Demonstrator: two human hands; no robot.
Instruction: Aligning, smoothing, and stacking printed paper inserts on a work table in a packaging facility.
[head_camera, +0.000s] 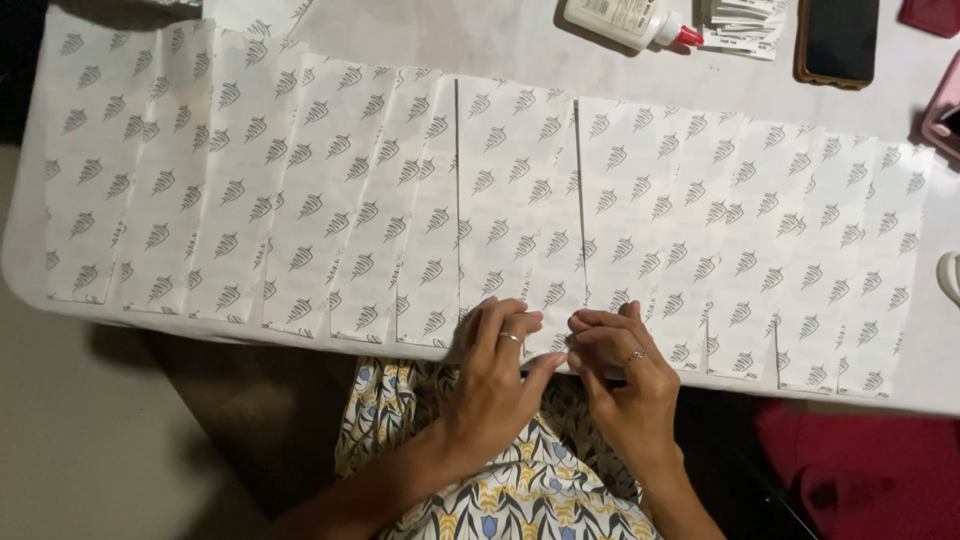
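Observation:
A long row of white paper sheets (330, 200) printed with small grey leaf marks lies overlapped across a white table (480, 40). My left hand (497, 375) and my right hand (625, 375) meet at the near table edge, side by side. Both pinch the bottom edge of the middle sheet (520, 200), thumbs under the paper and fingers on top. Each hand wears a ring.
A white glue bottle with a red tip (630, 20) lies at the far edge beside a stack of small paper strips (745, 25). A dark phone (838, 40) and a pink object (943, 115) sit at the far right. My patterned clothing (510, 490) shows below the table.

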